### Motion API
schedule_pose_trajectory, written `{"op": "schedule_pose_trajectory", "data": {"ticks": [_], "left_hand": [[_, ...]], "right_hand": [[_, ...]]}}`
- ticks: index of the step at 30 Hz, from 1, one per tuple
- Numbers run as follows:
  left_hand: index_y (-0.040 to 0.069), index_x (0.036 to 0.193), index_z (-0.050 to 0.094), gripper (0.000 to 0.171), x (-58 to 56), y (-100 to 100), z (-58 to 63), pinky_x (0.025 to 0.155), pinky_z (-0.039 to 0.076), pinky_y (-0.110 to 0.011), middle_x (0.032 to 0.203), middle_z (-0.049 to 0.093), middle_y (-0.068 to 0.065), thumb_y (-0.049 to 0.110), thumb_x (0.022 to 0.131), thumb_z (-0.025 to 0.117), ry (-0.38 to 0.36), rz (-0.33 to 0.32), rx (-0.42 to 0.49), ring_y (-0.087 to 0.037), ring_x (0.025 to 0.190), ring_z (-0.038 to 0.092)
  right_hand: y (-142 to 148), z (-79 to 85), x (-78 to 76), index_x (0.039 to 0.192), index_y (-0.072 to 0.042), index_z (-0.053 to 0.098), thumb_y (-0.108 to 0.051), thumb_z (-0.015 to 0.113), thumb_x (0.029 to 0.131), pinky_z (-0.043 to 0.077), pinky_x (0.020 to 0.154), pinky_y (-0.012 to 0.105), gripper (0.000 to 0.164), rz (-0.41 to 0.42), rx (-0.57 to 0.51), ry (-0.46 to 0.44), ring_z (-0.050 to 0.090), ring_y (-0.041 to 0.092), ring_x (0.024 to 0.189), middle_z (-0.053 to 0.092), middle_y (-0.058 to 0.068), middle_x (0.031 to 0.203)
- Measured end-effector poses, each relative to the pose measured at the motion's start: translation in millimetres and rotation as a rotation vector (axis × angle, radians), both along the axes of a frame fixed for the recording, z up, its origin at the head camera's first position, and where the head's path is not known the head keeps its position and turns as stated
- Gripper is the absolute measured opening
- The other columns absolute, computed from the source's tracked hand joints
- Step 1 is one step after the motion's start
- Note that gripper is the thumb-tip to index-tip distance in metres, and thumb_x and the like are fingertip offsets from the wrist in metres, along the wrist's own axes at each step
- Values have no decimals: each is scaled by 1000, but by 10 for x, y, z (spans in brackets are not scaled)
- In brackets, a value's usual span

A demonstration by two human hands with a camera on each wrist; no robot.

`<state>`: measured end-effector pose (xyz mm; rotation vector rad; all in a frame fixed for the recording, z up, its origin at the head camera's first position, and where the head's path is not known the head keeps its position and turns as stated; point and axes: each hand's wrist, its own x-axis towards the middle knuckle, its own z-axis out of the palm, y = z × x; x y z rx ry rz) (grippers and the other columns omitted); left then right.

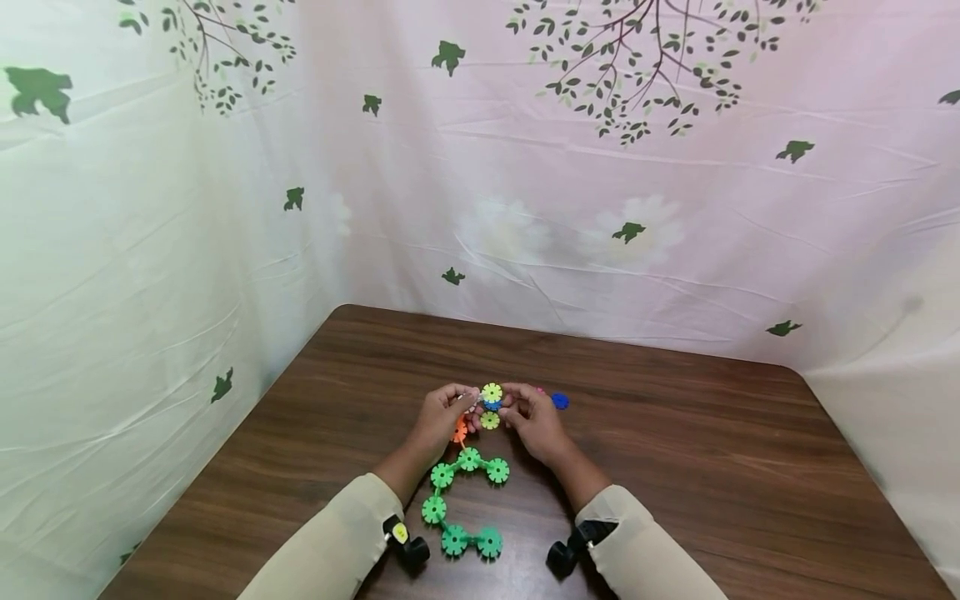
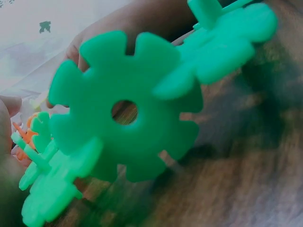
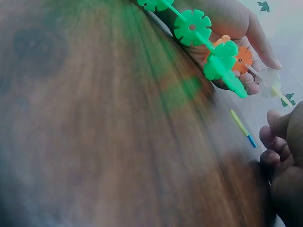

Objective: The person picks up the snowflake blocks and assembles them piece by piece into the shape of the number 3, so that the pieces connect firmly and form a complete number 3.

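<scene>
Above the middle of the table my left hand (image 1: 438,417) pinches a white flower-shaped disc (image 3: 269,80) between thumb and fingers. A yellow notched disc (image 1: 491,392) is slotted to it, its far edge at the fingertips of my right hand (image 1: 536,423). From the left hand's side an orange disc (image 1: 459,432) leads down to a curved chain of several green discs (image 1: 442,476). One green disc (image 2: 90,109) fills much of the left wrist view. Below the hands are a blue disc (image 1: 492,406) and a yellow-green disc (image 1: 490,421), edge-on in the right wrist view.
Just beyond the right hand lie a dark blue disc (image 1: 559,401) and a pink piece (image 1: 540,390), mostly hidden. The brown wooden table (image 1: 675,467) runs back to a curtain (image 1: 570,292) printed with leaves. Each sleeve carries a small black wrist camera (image 1: 562,560).
</scene>
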<state>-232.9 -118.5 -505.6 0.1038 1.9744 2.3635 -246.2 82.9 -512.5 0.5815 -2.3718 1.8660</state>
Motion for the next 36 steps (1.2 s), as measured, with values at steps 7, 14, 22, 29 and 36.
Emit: {"op": "schedule_pose_trajectory", "data": {"ticks": [7,14,22,29,36], "left_hand": [[-8,108,68,17,-29,11,-31,62,63,-24,91,79,-22,9,108,68,46,23,38,-13,66,74],[-6,107,70,14,-26,-6,-23,64,62,-23,98,79,-29,8,108,68,45,69,37,-12,68,73],[-2,105,71,15,-24,-13,-21,66,62,-23,96,79,-20,13,108,70,5,103,39,-12,69,72],[-5,120,68,21,-23,-27,-23,66,61,-23,99,76,-18,12,109,68,15,98,32,-12,70,70],[1,142,68,36,-25,-42,-31,68,59,-23,108,71,-12,20,113,63,31,57,-26,-12,73,69]], "right_hand": [[11,-5,7,105,4,78,2,85,91,49,68,18,16,-68,156,76,58,5,77,71,19,98],[-9,17,12,94,-2,82,-6,90,89,47,66,19,11,-72,285,63,55,7,75,68,11,98],[-50,-9,30,94,-4,83,-14,96,85,46,63,22,18,-101,377,108,53,8,72,66,6,95],[-69,-5,38,94,-2,82,-9,94,84,45,65,23,17,-104,394,126,51,10,73,64,6,93],[-54,10,40,96,-2,73,0,90,85,46,63,23,20,-68,342,68,52,10,69,63,7,83]]}}
